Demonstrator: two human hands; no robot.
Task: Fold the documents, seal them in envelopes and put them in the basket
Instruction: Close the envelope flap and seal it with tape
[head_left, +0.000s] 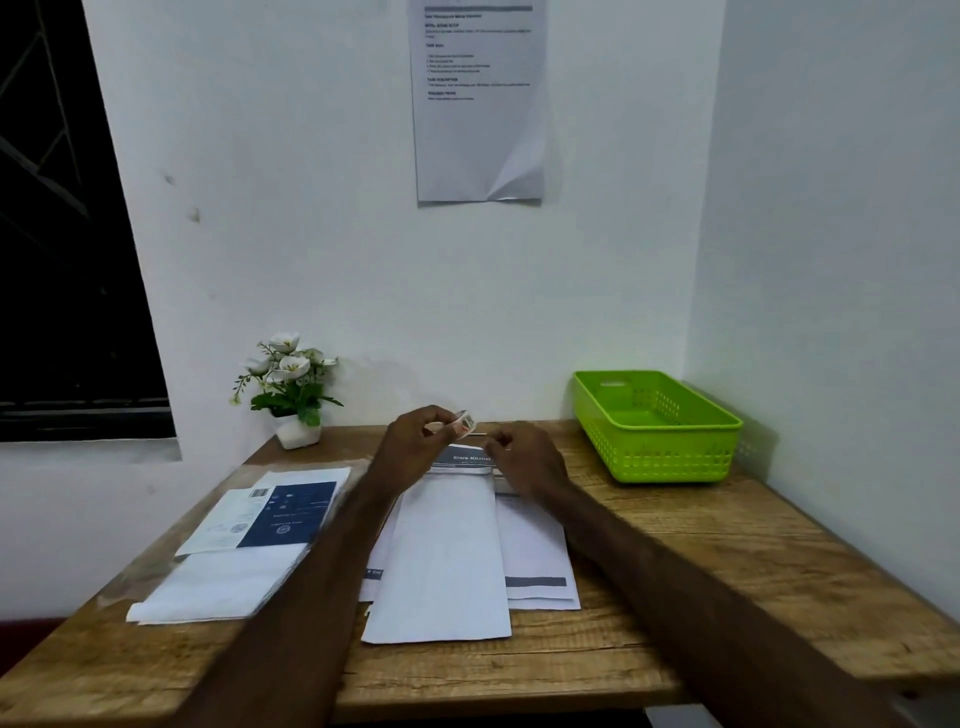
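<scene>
A white envelope (441, 556) lies lengthwise in the middle of the wooden table (701, 561). A folded document with a dark printed header (467, 457) sticks out of its far end. My left hand (415, 447) hovers above that end and grips a small roll of clear tape (464, 420). My right hand (524, 460) is close beside it, its fingertips pinched together at the tape's free end. More printed sheets (537, 551) lie under the envelope on the right. The green plastic basket (657, 428) stands at the far right corner with nothing in it.
A stack of papers and envelopes (249, 540) with a dark blue printed sheet on top lies at the left of the table. A small white pot of artificial flowers (293, 395) stands at the back left. Walls close off the table behind and on the right.
</scene>
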